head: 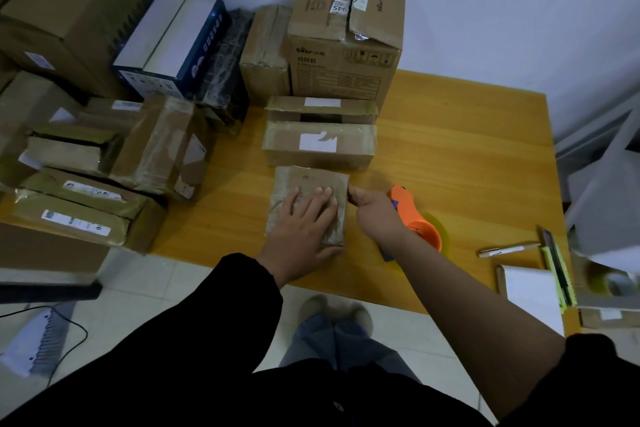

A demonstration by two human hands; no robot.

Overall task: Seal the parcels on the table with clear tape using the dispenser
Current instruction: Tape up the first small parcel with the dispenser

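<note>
A small brown parcel (311,180) lay flat on the wooden worktop (450,149), near its front edge. The left hand (301,222) rested palm-down on top of it. Its fingers (320,199) were straight and slightly spread, pressing the wrapping, with their tips about the parcel's middle. At the parcel's 3 o'clock the right hand (375,213) gripped the orange dispenser (420,225), curled round its handle, and its foremost fingertip touched the parcel's right edge. Whether the dispenser's roll end rested on the worktop could not be told. At the parcel's 12 o'clock lay a long box (318,146), and beyond it a tall carton (343,45). A pile of parcels (156,149) sat at 9 to 10 o'clock. A pen (507,250) and a knife (554,260) lay well apart at 3 to 4 o'clock.
</note>
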